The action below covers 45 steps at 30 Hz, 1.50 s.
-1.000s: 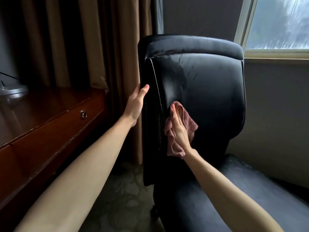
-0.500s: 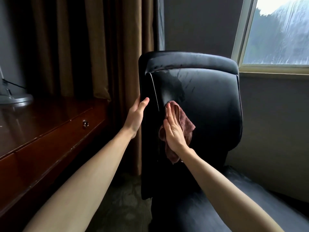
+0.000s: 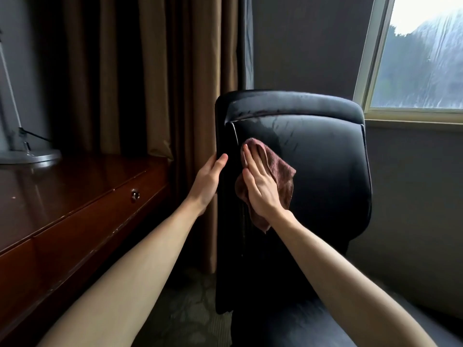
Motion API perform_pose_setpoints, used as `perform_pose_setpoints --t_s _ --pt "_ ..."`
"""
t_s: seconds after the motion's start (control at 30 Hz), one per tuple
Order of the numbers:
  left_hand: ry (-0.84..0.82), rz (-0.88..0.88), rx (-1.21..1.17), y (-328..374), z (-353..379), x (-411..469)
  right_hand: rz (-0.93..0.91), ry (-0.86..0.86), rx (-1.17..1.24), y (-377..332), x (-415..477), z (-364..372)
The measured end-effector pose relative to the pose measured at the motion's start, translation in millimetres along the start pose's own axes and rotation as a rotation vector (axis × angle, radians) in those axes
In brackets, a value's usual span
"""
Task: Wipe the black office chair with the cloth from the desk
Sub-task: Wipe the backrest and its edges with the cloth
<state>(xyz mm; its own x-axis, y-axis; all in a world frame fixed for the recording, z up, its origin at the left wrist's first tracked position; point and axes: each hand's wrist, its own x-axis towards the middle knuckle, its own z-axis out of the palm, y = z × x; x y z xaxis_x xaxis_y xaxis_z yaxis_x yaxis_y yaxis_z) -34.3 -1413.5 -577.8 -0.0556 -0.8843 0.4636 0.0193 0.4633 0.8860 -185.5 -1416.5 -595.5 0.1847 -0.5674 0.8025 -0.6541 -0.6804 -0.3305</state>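
Observation:
The black office chair (image 3: pixel 323 171) faces me, its leather backrest showing damp streaks near the top. A reddish-brown cloth (image 3: pixel 279 174) lies flat against the backrest's left part. My right hand (image 3: pixel 260 189) presses the cloth onto the leather with straight fingers pointing up. My left hand (image 3: pixel 209 181) holds the backrest's left edge, thumb on the front and fingers hidden behind it. The seat (image 3: pixel 283 329) shows below my right forearm.
A dark wooden desk (image 3: pixel 75 204) with a drawer knob (image 3: pixel 135 195) runs along the left. A lamp base (image 3: pixel 30 155) stands on it. Brown curtains (image 3: pixel 160 78) hang behind the chair. A window (image 3: pixel 421 58) and grey wall are at the right.
My right hand has slid the cloth upward along the backrest's left part. The view has tilted up, so the chair sits lower in frame. My left hand keeps its hold.

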Motion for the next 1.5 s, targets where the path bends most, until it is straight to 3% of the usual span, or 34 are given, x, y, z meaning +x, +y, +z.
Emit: perform_pose_setpoints --t_s 0.27,0.4,0.57,0.8,0.93,1.17,1.27,1.5 --pt "0.016 -0.011 -0.027 0.4 -0.8 2.0 -0.086 -0.058 -0.100 -7.2 50.6 -12.4" --pt "0.133 0.074 -0.031 25.6 2.6 18.8 -0.105 -0.063 -0.133 -10.9 71.8 -21.5" --pt "0.117 0.113 -0.010 46.4 5.3 39.1 -0.130 -0.037 -0.173 5.3 66.8 -26.9" --pt "0.086 0.062 0.017 41.6 6.6 43.9 0.149 0.124 -0.120 38.8 80.4 -41.1" --pt "0.089 0.078 0.033 41.3 8.1 43.6 -0.024 0.040 -0.159 1.5 74.2 -15.4" --pt "0.034 0.062 0.004 41.6 4.1 40.9 -0.048 0.053 -0.147 13.5 71.7 -21.8" --pt "0.027 0.064 0.019 36.6 4.1 37.2 0.015 0.111 -0.128 16.1 54.9 -13.7" --pt "0.058 0.084 0.017 32.0 5.4 34.8 0.008 0.066 -0.044 25.1 -65.0 25.5"
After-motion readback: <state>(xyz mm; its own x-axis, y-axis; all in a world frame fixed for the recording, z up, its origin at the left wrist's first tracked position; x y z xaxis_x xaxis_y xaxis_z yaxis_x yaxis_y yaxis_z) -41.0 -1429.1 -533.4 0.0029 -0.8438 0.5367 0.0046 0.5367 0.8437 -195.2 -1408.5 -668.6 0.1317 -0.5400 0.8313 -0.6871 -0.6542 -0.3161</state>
